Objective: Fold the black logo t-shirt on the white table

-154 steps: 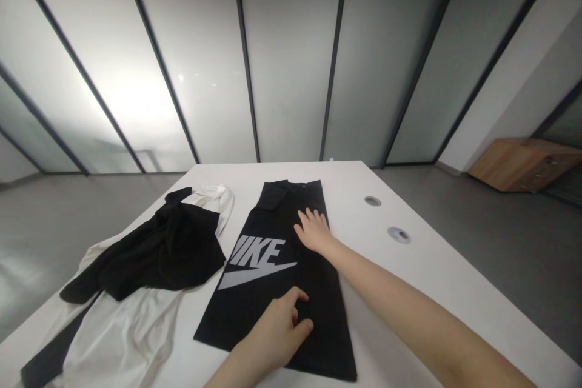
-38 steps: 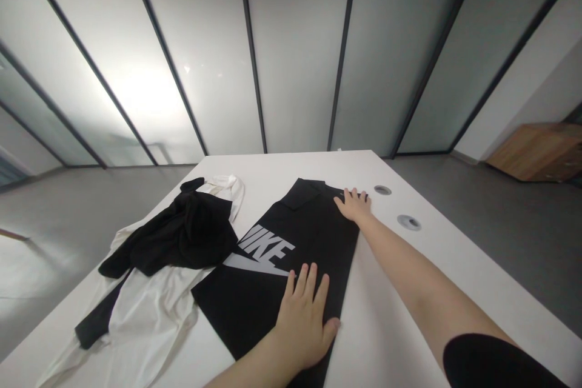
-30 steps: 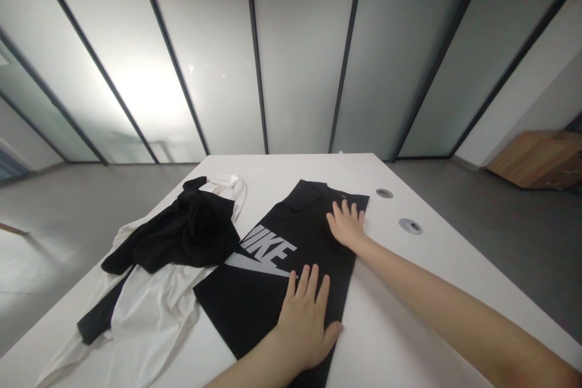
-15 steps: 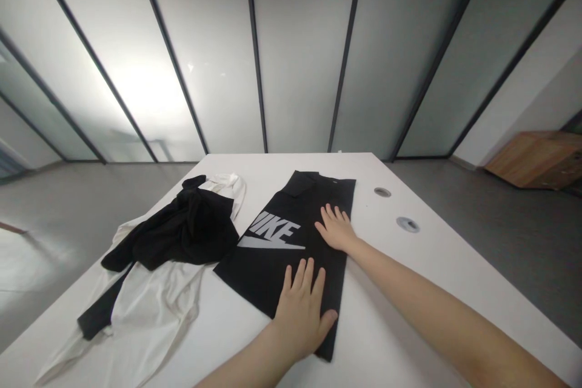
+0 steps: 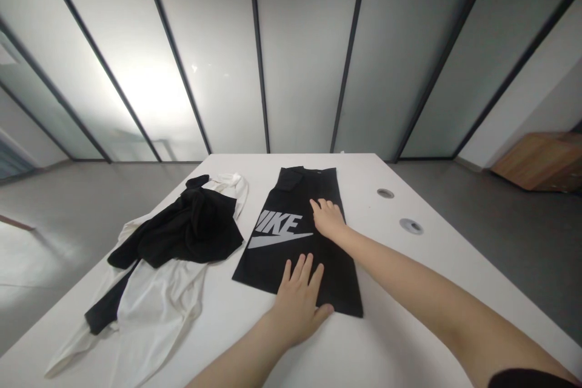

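Note:
A black T-shirt (image 5: 330,267) with a pale grey NIKE print lies flat on the table, its sides folded in so it makes a long panel. One short sleeve (image 5: 290,179) lies folded on top near the collar end. My left hand (image 5: 300,297) rests palm down at the hem end, fingers spread over the cloth. Farther up, my right hand (image 5: 327,216) lies on the shirt to the right of the print, its fingers outstretched and slightly bent. Neither hand grasps the fabric.
To the left, a crumpled black garment (image 5: 188,230) lies over a white garment (image 5: 157,303) on the white table (image 5: 409,291). Two round cable holes, one grey-rimmed (image 5: 411,226), sit near the right edge. Frosted glass panels (image 5: 304,60) stand behind, and a wooden cabinet (image 5: 536,160) at right.
The T-shirt has turned on the table: its collar end has shifted left and its hem end right, so it lies straighter. My right hand has moved slightly left with it.

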`<state>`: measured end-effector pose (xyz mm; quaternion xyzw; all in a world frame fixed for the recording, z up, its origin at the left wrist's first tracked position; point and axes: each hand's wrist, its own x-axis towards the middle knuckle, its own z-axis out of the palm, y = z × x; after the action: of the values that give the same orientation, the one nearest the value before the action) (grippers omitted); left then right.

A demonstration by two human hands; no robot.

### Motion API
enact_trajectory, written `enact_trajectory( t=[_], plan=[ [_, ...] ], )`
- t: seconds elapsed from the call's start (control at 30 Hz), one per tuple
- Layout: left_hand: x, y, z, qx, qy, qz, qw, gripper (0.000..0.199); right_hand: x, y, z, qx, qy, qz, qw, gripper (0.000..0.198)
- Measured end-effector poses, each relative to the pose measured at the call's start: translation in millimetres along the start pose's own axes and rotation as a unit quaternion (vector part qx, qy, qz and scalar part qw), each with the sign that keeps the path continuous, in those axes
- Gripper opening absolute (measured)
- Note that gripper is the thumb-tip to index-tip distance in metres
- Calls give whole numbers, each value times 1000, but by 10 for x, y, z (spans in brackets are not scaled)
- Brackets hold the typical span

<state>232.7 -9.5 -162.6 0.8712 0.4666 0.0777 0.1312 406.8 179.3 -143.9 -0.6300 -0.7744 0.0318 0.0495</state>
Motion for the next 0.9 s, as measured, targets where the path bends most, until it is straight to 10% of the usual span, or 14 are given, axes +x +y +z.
enact_trajectory(
  t=[0.27,0.53,0.9],
  plan=[
    [13,107,-227,-20,27,-22,999,47,-764,-427,250,71,-72,82,991,68],
    [38,-41,-412,-76,-14,113,991,28,-1212,-300,328,54,-74,26,995,72],
    [132,-264,-311,-45,58,-19,997,35,-198,449,135,3,-40,-80,996,74]
  ],
)
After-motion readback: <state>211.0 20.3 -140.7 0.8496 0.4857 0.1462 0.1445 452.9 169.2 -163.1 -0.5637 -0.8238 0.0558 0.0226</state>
